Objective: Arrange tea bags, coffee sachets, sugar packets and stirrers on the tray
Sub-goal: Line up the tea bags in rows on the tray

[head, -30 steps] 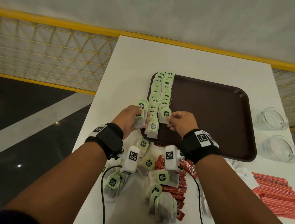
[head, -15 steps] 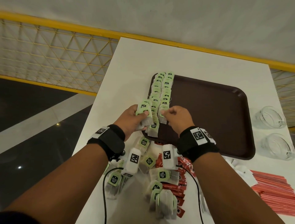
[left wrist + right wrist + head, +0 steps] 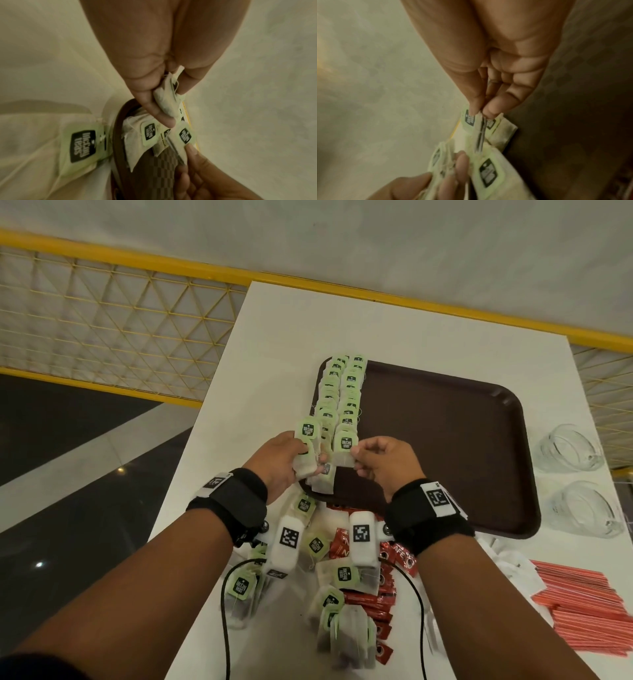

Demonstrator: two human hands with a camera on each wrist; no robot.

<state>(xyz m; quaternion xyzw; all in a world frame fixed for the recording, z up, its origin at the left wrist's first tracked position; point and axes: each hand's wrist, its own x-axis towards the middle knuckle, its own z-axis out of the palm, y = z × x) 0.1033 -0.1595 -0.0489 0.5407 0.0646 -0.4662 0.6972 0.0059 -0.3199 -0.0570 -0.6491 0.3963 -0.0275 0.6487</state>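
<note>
A dark brown tray (image 3: 445, 440) lies on the white table (image 3: 281, 337). Two rows of green-tagged tea bags (image 3: 342, 392) run along its left edge. My left hand (image 3: 281, 463) grips a small bunch of tea bags (image 3: 306, 446) just above the tray's near left corner; the left wrist view shows thumb and fingers curled round the bunch of tea bags (image 3: 169, 100). My right hand (image 3: 380, 460) pinches one tea bag (image 3: 344, 448) at the near end of the right row, seen as an edge-on tea bag (image 3: 480, 129) between thumb and forefinger.
Loose tea bags (image 3: 334, 577) and red coffee sachets (image 3: 380, 587) are heaped on the table under my wrists. Red stirrers (image 3: 589, 607) lie at the near right beside white sugar packets (image 3: 513, 566). Two glass cups (image 3: 568, 453) stand right of the tray. A yellow railing (image 3: 137, 265) borders the table.
Both hands have moved slightly forward along the tray's left edge. The left hand has raised its bunch of tea bags, and the right hand keeps its pinch on one bag.
</note>
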